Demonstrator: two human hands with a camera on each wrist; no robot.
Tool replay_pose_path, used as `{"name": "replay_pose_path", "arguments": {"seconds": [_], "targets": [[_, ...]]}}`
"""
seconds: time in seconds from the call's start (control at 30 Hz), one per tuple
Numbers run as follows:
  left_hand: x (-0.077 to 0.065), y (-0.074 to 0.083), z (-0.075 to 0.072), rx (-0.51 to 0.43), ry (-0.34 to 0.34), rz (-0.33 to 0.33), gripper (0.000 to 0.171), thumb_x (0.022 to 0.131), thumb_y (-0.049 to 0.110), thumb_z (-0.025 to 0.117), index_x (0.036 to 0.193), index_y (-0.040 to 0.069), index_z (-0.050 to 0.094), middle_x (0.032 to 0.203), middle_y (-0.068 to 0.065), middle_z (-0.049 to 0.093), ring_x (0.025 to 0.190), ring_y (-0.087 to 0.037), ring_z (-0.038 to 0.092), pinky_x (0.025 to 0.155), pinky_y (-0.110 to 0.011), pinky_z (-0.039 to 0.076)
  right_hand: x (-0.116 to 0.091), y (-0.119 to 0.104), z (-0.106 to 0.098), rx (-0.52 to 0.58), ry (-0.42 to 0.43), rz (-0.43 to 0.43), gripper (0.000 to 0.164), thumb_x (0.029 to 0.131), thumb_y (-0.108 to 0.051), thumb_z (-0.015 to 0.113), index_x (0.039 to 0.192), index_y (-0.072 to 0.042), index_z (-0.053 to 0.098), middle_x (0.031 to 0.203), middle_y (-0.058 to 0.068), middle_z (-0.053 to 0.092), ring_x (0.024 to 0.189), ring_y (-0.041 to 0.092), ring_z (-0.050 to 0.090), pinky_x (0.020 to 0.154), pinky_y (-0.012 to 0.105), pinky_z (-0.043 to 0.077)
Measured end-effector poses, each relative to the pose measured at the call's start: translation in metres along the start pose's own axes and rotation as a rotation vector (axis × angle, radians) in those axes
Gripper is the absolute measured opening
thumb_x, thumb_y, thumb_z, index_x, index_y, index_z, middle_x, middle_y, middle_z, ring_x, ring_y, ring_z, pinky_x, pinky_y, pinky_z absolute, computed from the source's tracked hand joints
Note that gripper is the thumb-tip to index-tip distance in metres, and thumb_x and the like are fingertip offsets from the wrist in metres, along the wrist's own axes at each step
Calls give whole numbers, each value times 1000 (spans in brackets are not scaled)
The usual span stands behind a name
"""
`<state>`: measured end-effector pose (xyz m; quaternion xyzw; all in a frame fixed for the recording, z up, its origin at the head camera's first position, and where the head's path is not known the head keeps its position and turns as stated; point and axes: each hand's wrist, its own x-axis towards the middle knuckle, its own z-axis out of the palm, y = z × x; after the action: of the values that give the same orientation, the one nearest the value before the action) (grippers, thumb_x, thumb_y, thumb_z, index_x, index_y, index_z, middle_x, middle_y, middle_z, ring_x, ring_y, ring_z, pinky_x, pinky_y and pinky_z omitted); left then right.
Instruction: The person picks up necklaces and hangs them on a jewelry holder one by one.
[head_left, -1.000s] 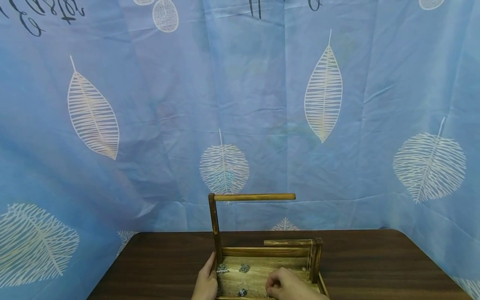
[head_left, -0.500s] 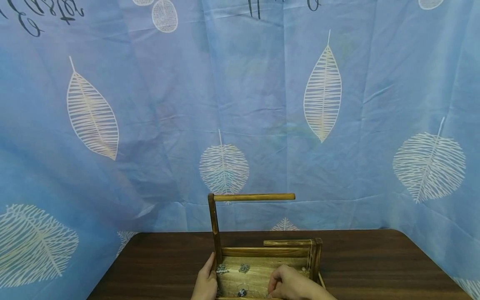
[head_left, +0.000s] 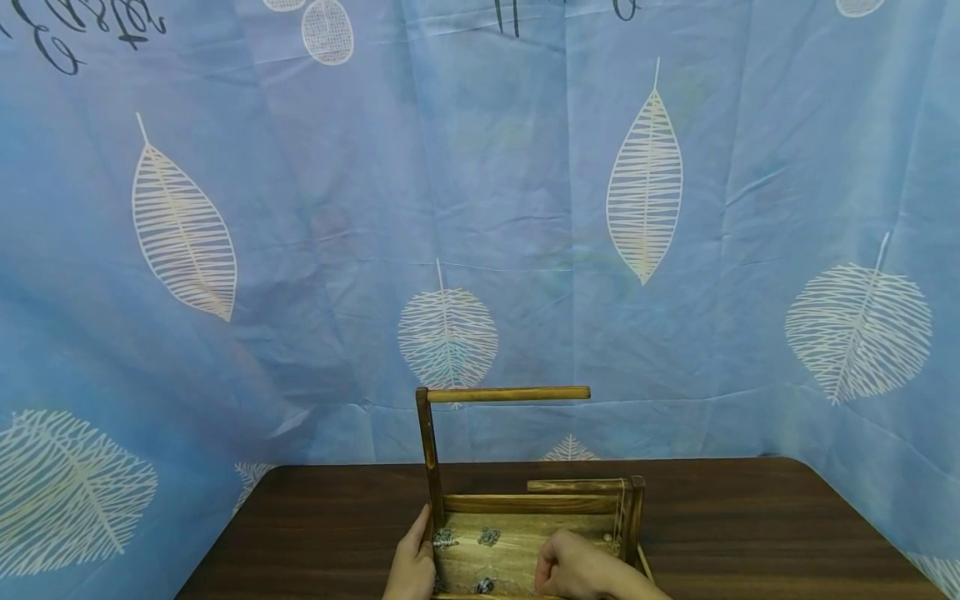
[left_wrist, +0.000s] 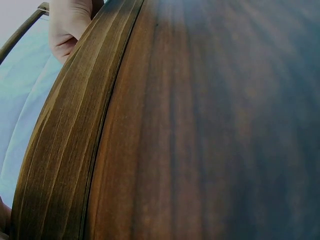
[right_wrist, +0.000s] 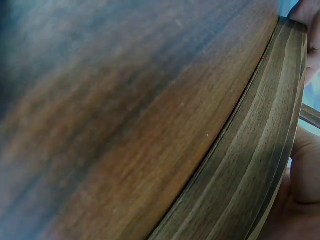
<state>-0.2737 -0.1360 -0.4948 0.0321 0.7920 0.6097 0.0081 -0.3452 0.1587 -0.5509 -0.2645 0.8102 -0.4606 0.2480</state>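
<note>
Fingers of the left hand lie fairly straight against the outside of the wooden tray, at its nine o'clock, as we look from the head with twelve at the far edge. We find the right hand over the tray at about five o'clock, its fingers bent down, tips toward six; we cannot tell whether they hold anything. The tray rests on a dark brown table, at six o'clock in our head view. A tall post rises at its ten, bearing a long bar that points toward three; a shorter post stands at three, its lower bar pointing back toward nine, with thin strands hanging beside it. Inside we see a grey cluster near nine, a second cluster near ten, a darker bundle near eight and a small pale piece near two. Behind, we have a blue cloth with pale leaf prints.
</note>
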Motion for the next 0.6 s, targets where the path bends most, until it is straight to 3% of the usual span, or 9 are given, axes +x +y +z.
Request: {"name": "replay_pose_path", "arguments": {"seconds": [0.33,0.6], "targets": [[0,-1,0,0,6,0,58,95,-15,30,151,-20,14,151,-47,12,137,-63,15,107,-71,26,3,6,0,12,-32,22,10,88,-19,76,80,-13,79,84,5,71,72,24,66,57,32,51],[1,-2,0,-9,2,5,58,96,-15,30,151,-20,14,152,-47,12,137,-64,13,107,-72,26,0,10,-1,119,-66,22,11,91,-18,72,88,-8,77,89,12,71,71,23,65,56,34,51]]}}
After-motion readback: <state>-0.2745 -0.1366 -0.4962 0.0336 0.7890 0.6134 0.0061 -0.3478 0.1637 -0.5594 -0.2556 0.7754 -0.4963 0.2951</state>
